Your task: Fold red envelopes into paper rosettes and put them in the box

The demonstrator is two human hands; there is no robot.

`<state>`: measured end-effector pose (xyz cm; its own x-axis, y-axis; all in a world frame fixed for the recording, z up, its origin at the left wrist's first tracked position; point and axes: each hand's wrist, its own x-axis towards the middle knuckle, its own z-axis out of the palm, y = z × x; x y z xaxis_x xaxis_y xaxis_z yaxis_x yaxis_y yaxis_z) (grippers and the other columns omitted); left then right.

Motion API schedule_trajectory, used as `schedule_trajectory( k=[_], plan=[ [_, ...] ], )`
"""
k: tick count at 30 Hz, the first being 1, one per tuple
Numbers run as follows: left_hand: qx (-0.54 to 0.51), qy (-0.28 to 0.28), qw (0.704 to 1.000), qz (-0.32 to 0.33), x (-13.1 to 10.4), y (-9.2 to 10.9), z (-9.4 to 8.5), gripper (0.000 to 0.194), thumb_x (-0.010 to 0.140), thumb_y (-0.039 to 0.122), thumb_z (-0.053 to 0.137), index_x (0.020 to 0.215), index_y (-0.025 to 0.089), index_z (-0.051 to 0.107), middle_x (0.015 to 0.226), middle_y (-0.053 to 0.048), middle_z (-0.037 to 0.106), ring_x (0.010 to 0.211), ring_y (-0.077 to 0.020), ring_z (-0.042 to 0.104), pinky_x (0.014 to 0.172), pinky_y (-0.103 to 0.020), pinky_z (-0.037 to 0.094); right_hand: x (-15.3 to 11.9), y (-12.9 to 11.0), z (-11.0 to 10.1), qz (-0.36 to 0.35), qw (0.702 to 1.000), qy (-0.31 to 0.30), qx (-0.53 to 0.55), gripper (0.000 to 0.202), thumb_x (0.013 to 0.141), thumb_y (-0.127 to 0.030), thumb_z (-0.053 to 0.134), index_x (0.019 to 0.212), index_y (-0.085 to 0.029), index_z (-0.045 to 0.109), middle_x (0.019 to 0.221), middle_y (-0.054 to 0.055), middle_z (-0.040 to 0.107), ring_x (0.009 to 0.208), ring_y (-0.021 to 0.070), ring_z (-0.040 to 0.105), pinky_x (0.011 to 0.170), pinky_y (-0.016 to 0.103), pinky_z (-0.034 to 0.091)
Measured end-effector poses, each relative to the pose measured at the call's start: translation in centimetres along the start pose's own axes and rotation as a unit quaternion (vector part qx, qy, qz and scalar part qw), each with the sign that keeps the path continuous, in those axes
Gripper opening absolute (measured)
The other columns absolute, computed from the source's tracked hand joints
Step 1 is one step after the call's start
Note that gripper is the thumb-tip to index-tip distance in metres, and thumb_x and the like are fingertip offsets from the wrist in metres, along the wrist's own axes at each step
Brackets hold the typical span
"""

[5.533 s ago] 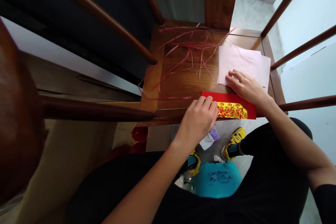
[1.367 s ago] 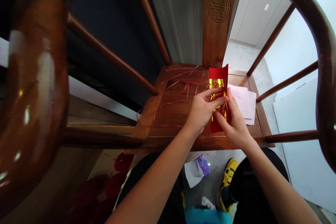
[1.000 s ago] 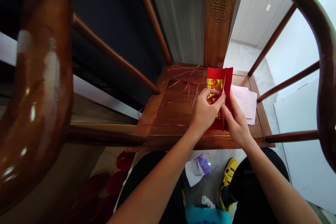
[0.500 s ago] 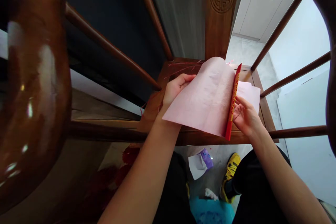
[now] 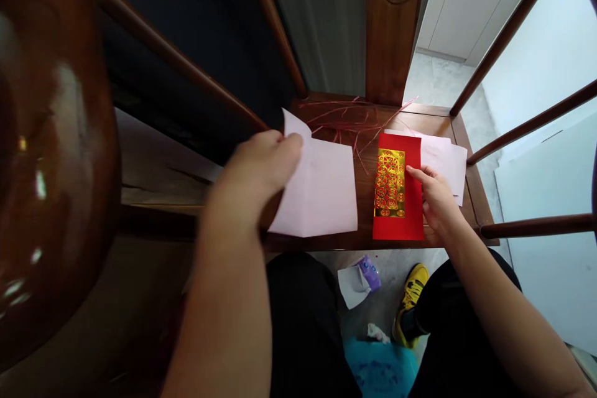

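Observation:
My left hand (image 5: pixel 263 168), slightly smeared by motion, pinches the left edge of a pale pink sheet of paper (image 5: pixel 329 186). The sheet has a crease down it, and its upper left corner curls up. To the right, my right hand (image 5: pixel 438 199) grips the right edge of a red paper (image 5: pixel 398 230) with a gold coin-like pattern, its thumb on the front. The two papers are apart. More pale pink sheets (image 5: pixel 450 165) lie partly behind the red paper and my right hand.
Thin pink strings (image 5: pixel 342 121) lie across the back of the wooden chair seat (image 5: pixel 438 118). Wooden spindles (image 5: pixel 532 115) rise at both sides. On the floor are a purple packet (image 5: pixel 369 272), a white paper (image 5: pixel 353 288), a crumpled tissue (image 5: pixel 377 333) and a blue container (image 5: pixel 382 364).
The pale sheet and the red paper have come apart. My left hand has moved left with the sheet. The red paper, edge-on before, has turned its gold-patterned face up.

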<state>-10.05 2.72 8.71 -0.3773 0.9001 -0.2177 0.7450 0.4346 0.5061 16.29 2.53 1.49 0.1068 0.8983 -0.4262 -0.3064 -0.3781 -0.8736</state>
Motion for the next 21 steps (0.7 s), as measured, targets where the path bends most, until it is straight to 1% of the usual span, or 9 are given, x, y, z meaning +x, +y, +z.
schedule_trajectory(
  k=[2, 3, 5, 6, 9, 12, 14, 17, 21],
  plan=[
    [0.028, 0.019, 0.999, 0.011, -0.4, 1.5, 3.1, 0.045, 0.094, 0.034, 0.048, 0.121, 0.006, 0.072, 0.146, -0.033, 0.064, 0.138, -0.0527, 0.060, 0.112, -0.070, 0.048, -0.1, -0.2, 0.0, -0.008, 1.000, 0.000, -0.001, 0.028, 0.070, -0.034, 0.088, 0.088, -0.024, 0.069, 0.079, 0.000, 0.081, 0.068, 0.0195, 0.075, 0.062, 0.031, 0.061],
    [0.031, 0.024, 0.999, 0.032, -0.5, 2.2, 4.9, 0.049, 0.092, 0.031, 0.053, 0.130, 0.005, 0.067, 0.166, -0.033, 0.044, 0.155, -0.0530, 0.041, 0.122, -0.072, 0.038, -0.2, -0.3, 0.0, -0.014, 1.000, 0.004, -0.001, 0.029, 0.069, -0.035, 0.089, 0.087, -0.024, 0.068, 0.079, 0.000, 0.081, 0.068, 0.0198, 0.074, 0.062, 0.032, 0.062],
    [0.018, 0.033, 0.992, 0.122, -0.5, 3.1, 8.4, 0.056, 0.095, 0.037, 0.056, 0.140, 0.003, 0.060, 0.179, -0.032, 0.008, 0.166, -0.0534, 0.013, 0.127, -0.079, 0.021, -0.2, -0.5, -0.2, -0.025, 1.000, 0.013, 0.003, 0.031, 0.067, -0.037, 0.089, 0.086, -0.024, 0.068, 0.079, 0.000, 0.080, 0.068, 0.0209, 0.074, 0.063, 0.034, 0.062],
    [-0.014, 0.015, 0.988, 0.153, -0.3, 3.3, 9.9, 0.060, 0.099, 0.046, 0.054, 0.142, 0.005, 0.058, 0.180, -0.030, 0.001, 0.167, -0.0523, 0.008, 0.127, -0.081, 0.016, -0.1, -0.5, -0.3, -0.032, 0.999, 0.017, 0.007, 0.031, 0.066, -0.037, 0.088, 0.086, -0.025, 0.068, 0.079, -0.001, 0.080, 0.069, 0.0215, 0.074, 0.064, 0.035, 0.063],
    [-0.070, -0.055, 0.986, 0.143, 0.6, 3.4, 12.6, 0.072, 0.100, 0.059, 0.050, 0.153, 0.010, 0.050, 0.179, -0.031, 0.011, 0.167, -0.0497, 0.012, 0.128, -0.080, 0.002, 0.4, -0.8, -0.9, -0.063, 0.997, 0.029, 0.017, 0.030, 0.068, -0.043, 0.084, 0.085, -0.026, 0.067, 0.076, -0.002, 0.077, 0.072, 0.0224, 0.073, 0.065, 0.036, 0.062],
    [-0.096, -0.002, 0.981, 0.170, 0.5, 3.7, 12.9, 0.068, 0.104, 0.057, 0.045, 0.154, 0.012, 0.049, 0.179, -0.028, 0.018, 0.169, -0.0437, 0.008, 0.129, -0.074, -0.011, 0.5, -1.1, -1.4, -0.129, 0.991, 0.044, -0.017, 0.028, 0.072, -0.048, 0.079, 0.085, -0.025, 0.068, 0.078, -0.002, 0.076, 0.078, 0.0203, 0.072, 0.071, 0.033, 0.061],
    [-0.180, 0.016, 0.961, 0.209, -0.5, 4.3, 12.6, 0.064, 0.107, 0.057, 0.040, 0.154, 0.015, 0.048, 0.179, -0.025, 0.022, 0.170, -0.0386, 0.011, 0.133, -0.069, -0.003, 0.2, -1.3, -1.4, -0.191, 0.979, 0.044, -0.063, 0.025, 0.079, -0.048, 0.076, 0.087, -0.025, 0.071, 0.088, -0.001, 0.078, 0.085, 0.0192, 0.071, 0.081, 0.033, 0.061],
    [-0.332, -0.074, 0.902, 0.266, -2.7, 5.6, 12.5, 0.071, 0.105, 0.062, 0.049, 0.160, 0.018, 0.037, 0.178, -0.022, 0.028, 0.169, -0.0313, 0.022, 0.137, -0.054, 0.016, -0.7, -1.6, -0.7, -0.253, 0.962, 0.009, -0.098, 0.019, 0.088, -0.044, 0.071, 0.091, -0.026, 0.075, 0.103, 0.002, 0.081, 0.097, 0.0204, 0.072, 0.097, 0.038, 0.059],
    [-0.409, -0.135, 0.862, 0.268, -4.4, 6.9, 13.1, 0.084, 0.099, 0.047, 0.070, 0.163, 0.024, 0.022, 0.181, -0.017, 0.017, 0.169, -0.0272, 0.020, 0.138, -0.045, 0.019, -1.9, -1.9, 0.1, -0.251, 0.963, -0.085, -0.047, 0.021, 0.092, -0.048, 0.070, 0.100, -0.030, 0.078, 0.114, 0.001, 0.081, 0.118, 0.0237, 0.072, 0.111, 0.042, 0.056]
  ],
)
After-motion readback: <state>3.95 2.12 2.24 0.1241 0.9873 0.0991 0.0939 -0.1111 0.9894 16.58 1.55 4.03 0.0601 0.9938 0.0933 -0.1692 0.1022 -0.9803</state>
